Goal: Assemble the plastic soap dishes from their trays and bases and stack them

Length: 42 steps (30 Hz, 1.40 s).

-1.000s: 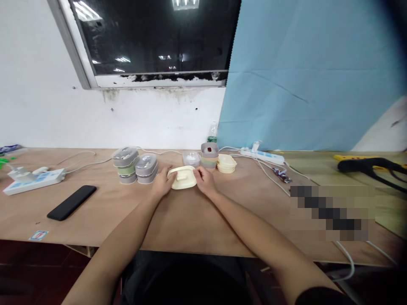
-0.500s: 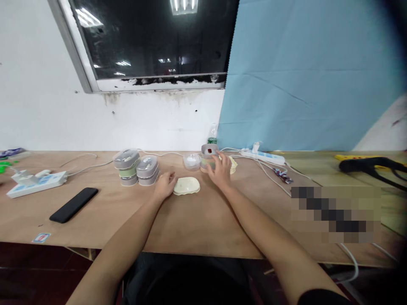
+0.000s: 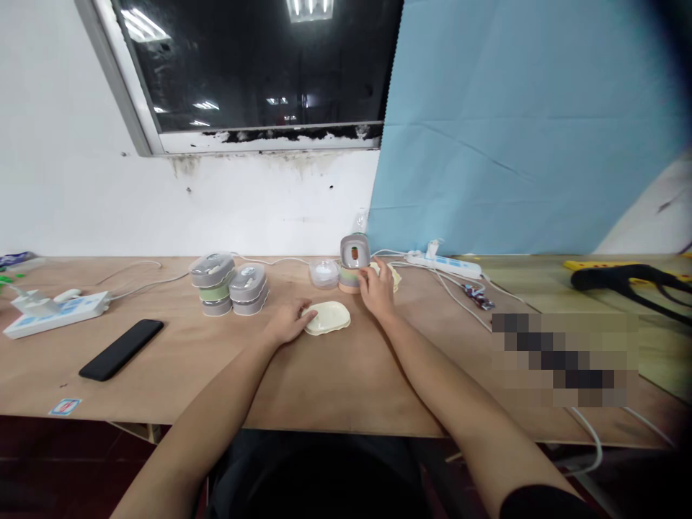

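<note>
Moved: the gray box (image 3: 346, 256) now tips its inside toward the camera, the right hand (image 3: 378, 292) at its side; the lid (image 3: 329, 317) sits slightly farther right, with the left hand (image 3: 289, 319) following.
Table (image 3: 335, 389): brown top; the window and white wall stand behind its back edge.
Blue sheet (image 3: 508, 130): hangs beyond the back edge, on the right.
Left power strip (image 3: 81, 317): near the left end, plugs on top.
Phone (image 3: 122, 349): dark, flat, slanted near the left front corner.
Lidded boxes (image 3: 215, 270): two stacks side by side, toward the back edge, left of the hands.
Hands: apart from each other; the right has its fingers clamped on the gray box's near right side, the left touches the lid's left edge, whether gripping I cannot tell.
Lid: pale yellow, flat between the front and back edges.
Gray box: tilted above a peach box (image 3: 349, 287), toward the back edge.
Clear box (image 3: 324, 274): just left of those two.
Brown piece (image 3: 355, 253): small, within the gray box.
</note>
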Tool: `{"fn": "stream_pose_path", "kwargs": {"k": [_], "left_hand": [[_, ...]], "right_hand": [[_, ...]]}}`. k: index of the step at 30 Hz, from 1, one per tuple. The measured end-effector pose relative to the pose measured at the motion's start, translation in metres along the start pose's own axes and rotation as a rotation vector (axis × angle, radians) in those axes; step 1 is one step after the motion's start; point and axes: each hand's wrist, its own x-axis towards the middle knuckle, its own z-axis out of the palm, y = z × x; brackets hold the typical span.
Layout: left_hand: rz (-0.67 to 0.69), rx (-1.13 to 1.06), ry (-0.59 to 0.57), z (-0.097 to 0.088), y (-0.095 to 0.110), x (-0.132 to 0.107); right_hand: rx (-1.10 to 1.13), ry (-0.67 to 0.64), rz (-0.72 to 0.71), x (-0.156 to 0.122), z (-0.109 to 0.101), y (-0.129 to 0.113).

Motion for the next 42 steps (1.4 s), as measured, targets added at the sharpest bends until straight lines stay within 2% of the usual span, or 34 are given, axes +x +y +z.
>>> {"fn": "stream_pose_path", "kwargs": {"k": [5, 12, 22, 30, 36, 42], "left_hand": [[0.035, 0.048, 0.003, -0.001, 0.001, -0.001], [0.057, 0.1, -0.038, -0.001, 0.0, 0.0], [0.053, 0.116, -0.069, -0.003, 0.002, -0.001], [0.05, 0.123, -0.082, -0.002, 0.002, 0.0], [0.053, 0.103, -0.079, -0.002, 0.001, 0.0], [0.038, 0.072, -0.018, 0.001, -0.002, 0.0]], "right_hand": [[-0.04, -0.014, 0.004, 0.0, -0.001, -0.003], [-0.173, -0.132, -0.017, -0.001, 0.001, -0.005], [-0.176, -0.056, -0.005, -0.001, 0.0, -0.01], [-0.146, -0.059, 0.007, -0.003, 0.001, -0.007], [-0.022, -0.002, 0.062, -0.003, 0.003, -0.005], [0.15, 0.084, -0.01, -0.004, 0.001, -0.014]]}}
